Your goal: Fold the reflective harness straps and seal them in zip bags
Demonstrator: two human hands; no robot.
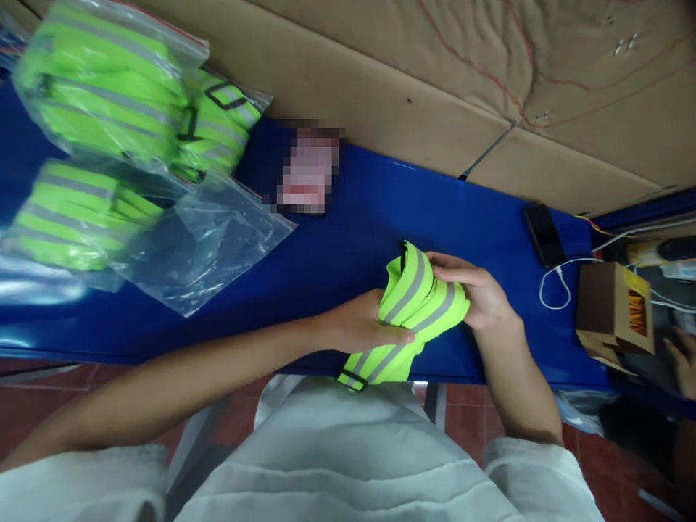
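Observation:
Between my two hands is a neon-yellow reflective strap (421, 308) with grey stripes, folded into a loose bundle over the near edge of the blue table. My left hand (362, 322) grips its left side, thumb lying across the front. Around the right side of the bundle curl the fingers of my right hand (481, 293), partly hidden by the fabric. A black buckle (353, 380) hangs at the strap's lower end. Left of my hands, a clear plastic bag (201, 243) lies flat beside a bagged yellow-green bundle (81, 214).
Larger bagged bundles (109, 87) fill the table's back left. Cardboard (380, 87) lines the back. A blurred-out item (309, 174) lies on the blue table (337, 254). To the right are a black phone (545, 235), a white cable (554, 304), a brown box (612, 308) and another person's hand (682, 362).

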